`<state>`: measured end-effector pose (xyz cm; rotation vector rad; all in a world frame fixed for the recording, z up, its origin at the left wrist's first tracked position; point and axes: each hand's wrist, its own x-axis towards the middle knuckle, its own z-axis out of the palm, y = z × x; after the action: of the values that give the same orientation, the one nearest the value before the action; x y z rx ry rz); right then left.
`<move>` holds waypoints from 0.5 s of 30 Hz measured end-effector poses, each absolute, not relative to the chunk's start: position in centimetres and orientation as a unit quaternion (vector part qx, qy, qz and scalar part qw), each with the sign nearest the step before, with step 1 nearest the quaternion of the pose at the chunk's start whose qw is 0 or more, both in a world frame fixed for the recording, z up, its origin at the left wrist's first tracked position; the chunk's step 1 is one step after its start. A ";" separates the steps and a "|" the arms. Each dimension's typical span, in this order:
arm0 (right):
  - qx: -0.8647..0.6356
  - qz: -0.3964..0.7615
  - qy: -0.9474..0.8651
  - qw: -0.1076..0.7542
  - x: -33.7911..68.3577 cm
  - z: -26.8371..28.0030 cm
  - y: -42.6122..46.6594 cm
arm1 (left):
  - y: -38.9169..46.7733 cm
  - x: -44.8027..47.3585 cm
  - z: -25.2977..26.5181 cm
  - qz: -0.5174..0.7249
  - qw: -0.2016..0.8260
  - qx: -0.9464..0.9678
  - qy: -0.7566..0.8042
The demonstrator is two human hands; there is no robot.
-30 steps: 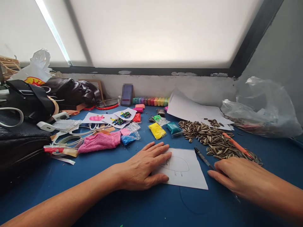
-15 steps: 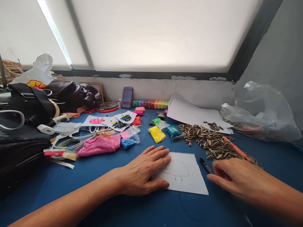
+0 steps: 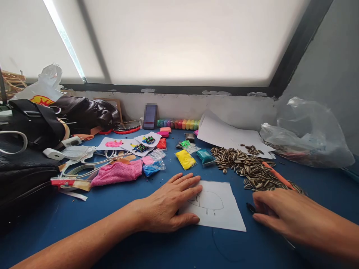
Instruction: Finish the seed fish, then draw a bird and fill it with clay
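My left hand (image 3: 171,205) lies flat with fingers spread over the left part of a small white sheet of paper (image 3: 224,220). A rounded outline with short leg-like strokes is drawn on it; the left end of the drawing lies under my fingers. To the right of the sheet, my right hand (image 3: 280,211) is closed, thumb against curled fingers. From its grip sticks the tip of a black pen (image 3: 250,207); the rest is hidden by the hand. A thin pale rod-like end (image 3: 290,243) shows below the hand; whether it belongs to the pen I cannot tell.
Striped sunflower seeds (image 3: 238,162) are heaped behind my right hand, an orange stick-like tool (image 3: 277,175) across them. Bags of yellow (image 3: 185,159) and teal clay (image 3: 205,157) lie beyond the sheet. A pink cloth (image 3: 117,173), cables and black bags (image 3: 25,164) crowd the left.
My right hand has closed on the black pen and drawn it slightly toward me and right; less of the pen shows. The left hand and the sheet stay in place.
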<state>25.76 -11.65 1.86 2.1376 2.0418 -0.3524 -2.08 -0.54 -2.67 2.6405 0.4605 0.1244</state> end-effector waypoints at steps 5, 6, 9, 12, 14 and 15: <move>0.701 -0.123 0.699 0.072 26.1 0.9 -11.5 | -0.5 -2.1 -2.8 0.048 0.228 0.959 0.164; 0.701 -0.123 0.699 0.072 26.1 0.8 -11.5 | -0.5 -2.1 -2.8 0.046 0.227 0.959 0.165; 0.704 -0.122 0.695 0.081 26.2 0.9 -11.7 | -0.5 -2.1 -2.8 0.052 0.231 0.957 0.166; 0.701 -0.125 0.696 0.094 26.3 1.1 -12.0 | -0.5 -2.2 -2.8 0.057 0.234 0.957 0.162; 0.700 -0.126 0.695 0.105 26.3 1.1 -12.2 | -0.5 -2.2 -2.7 0.053 0.231 0.958 0.163; 0.701 -0.128 0.692 0.114 26.3 1.1 -12.3 | -0.5 -2.2 -2.7 0.050 0.230 0.958 0.164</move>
<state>26.30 -12.28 1.08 2.0567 2.0301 -0.3743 -2.19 -0.48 -2.68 2.6352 0.4524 0.1384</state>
